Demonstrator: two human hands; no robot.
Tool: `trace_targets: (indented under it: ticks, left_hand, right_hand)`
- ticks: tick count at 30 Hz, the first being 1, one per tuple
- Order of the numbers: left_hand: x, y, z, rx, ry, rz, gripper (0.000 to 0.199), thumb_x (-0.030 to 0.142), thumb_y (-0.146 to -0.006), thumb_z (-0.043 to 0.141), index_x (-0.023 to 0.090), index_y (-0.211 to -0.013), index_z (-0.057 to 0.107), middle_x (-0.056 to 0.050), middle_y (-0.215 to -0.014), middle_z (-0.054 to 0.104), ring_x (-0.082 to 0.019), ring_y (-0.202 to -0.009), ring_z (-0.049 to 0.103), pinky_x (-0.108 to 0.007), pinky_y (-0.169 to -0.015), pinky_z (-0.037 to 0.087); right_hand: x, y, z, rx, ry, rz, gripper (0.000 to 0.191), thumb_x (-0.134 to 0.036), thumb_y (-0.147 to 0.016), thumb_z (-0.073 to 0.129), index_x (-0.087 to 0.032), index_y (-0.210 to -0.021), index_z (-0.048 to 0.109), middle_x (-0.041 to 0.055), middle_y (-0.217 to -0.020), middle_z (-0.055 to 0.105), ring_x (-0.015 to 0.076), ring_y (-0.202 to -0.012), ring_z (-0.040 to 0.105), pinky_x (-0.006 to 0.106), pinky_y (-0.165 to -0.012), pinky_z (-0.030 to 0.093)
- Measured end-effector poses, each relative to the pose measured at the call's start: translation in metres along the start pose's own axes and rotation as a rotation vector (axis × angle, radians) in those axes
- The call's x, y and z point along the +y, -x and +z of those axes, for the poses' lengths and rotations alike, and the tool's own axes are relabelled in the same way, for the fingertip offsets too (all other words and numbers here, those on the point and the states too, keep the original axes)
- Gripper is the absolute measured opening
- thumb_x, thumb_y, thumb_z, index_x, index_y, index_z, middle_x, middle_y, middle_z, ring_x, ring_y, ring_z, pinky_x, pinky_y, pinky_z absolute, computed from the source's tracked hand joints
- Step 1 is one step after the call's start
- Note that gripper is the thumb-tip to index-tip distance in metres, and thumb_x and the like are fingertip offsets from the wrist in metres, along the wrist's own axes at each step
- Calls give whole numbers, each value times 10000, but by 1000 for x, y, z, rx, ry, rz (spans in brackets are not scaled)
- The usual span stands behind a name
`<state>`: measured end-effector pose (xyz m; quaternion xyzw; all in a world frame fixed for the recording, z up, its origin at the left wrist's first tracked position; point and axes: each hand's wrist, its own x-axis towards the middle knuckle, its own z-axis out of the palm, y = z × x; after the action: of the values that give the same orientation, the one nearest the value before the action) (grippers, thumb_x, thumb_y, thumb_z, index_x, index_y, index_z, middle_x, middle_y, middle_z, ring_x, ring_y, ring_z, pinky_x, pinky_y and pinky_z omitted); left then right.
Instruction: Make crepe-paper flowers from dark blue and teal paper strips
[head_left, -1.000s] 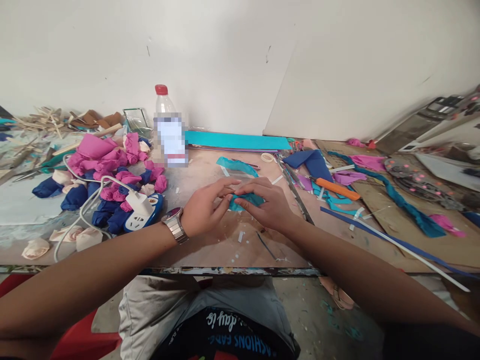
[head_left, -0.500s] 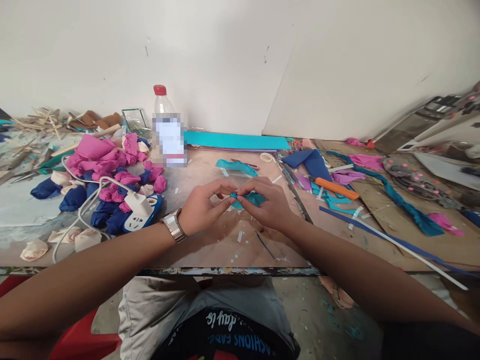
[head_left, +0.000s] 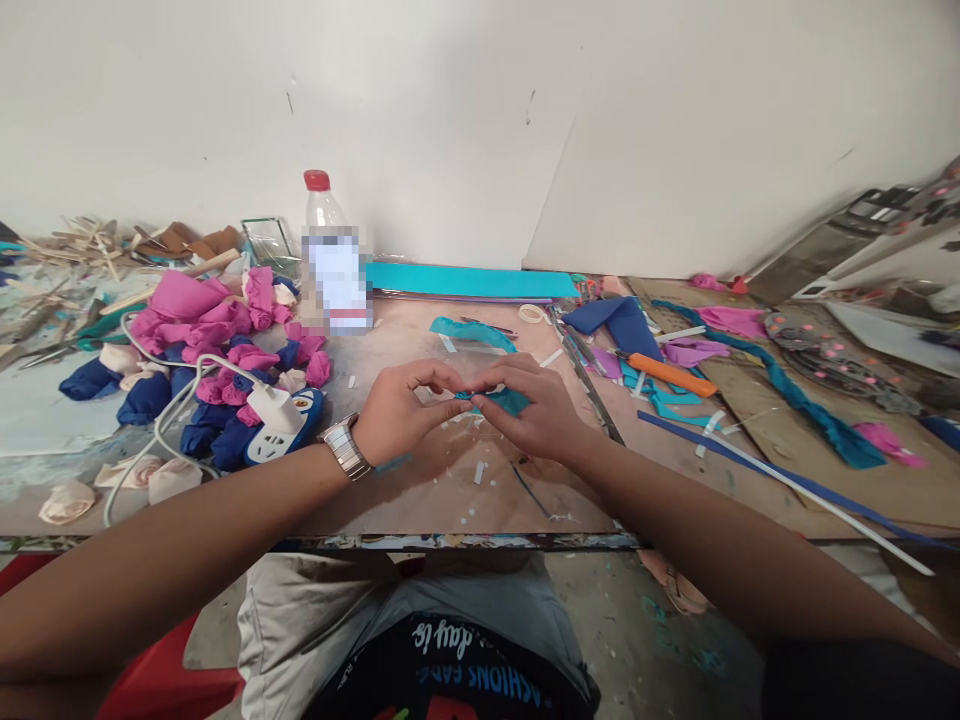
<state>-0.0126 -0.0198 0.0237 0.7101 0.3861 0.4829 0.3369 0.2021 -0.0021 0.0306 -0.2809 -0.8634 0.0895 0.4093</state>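
Observation:
Over the middle of the table, my left hand [head_left: 405,408] and my right hand [head_left: 529,405] meet fingertip to fingertip. Both pinch a teal crepe paper strip [head_left: 511,401], whose loose part shows beneath the right fingers. The bunched portion between the fingertips is mostly hidden. A metal watch sits on my left wrist. Just beyond the hands lies another curved teal paper strip [head_left: 469,330], with a thin pen-like stick beside it and a roll of tape [head_left: 532,314] to its right.
Pink, blue and cream paper flowers [head_left: 195,320] pile at left around a power strip [head_left: 281,430] with a white cable. A red-capped bottle [head_left: 322,210] stands behind a blurred phone. An orange utility knife [head_left: 671,374] and paper scraps lie at right.
The small teal bunch between my fingertips is now more covered by the fingers. Both hands stay in nearly the same place.

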Motion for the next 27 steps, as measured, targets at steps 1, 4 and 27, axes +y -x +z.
trace_targets:
  ticks: [1,4,27]
  left_hand:
    - [0,0,0,-7,7,-2,163,292,-786,838,180,-863,747,-35,-863,769,-159,-791,680,-298,-767,545]
    - [-1,0,-1,-28,31,-2,177,285,-772,851,179,-868,746,-36,-864,767,-157,-793,676,-295,-764,540]
    - [-4,-2,-1,-32,193,-18,239,328,-770,866,160,-859,721,-51,-835,739,-150,-780,644,-296,-737,506]
  right_hand:
    - [1,0,0,3,2,-13,53,-270,-938,680,-238,-964,712,17,-850,739,187,-838,686,357,-834,482]
    - [3,1,2,22,11,-33,42,-268,-946,680,-236,-941,706,12,-825,731,177,-809,678,350,-819,481]
    - [-3,-1,-5,40,0,-45,63,-295,-938,674,-236,-957,686,37,-865,737,202,-866,688,360,-821,526]
